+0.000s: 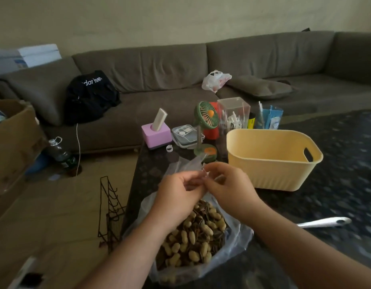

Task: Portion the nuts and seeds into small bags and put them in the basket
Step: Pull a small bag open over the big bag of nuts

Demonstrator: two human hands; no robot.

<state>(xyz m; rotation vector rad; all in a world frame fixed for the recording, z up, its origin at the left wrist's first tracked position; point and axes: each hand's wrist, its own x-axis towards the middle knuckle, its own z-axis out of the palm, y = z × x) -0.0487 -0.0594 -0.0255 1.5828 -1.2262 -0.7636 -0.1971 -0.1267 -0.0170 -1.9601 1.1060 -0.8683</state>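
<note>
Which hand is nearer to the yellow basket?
The right hand. It pinches the small clear bag just beside the yellow basket, close to its near left corner. The left hand pinches the same bag further left, with the right hand between it and the basket.

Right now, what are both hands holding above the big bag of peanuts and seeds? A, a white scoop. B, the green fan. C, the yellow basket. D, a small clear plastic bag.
D: the left hand and right hand both pinch a small clear bag above the nuts.
</note>
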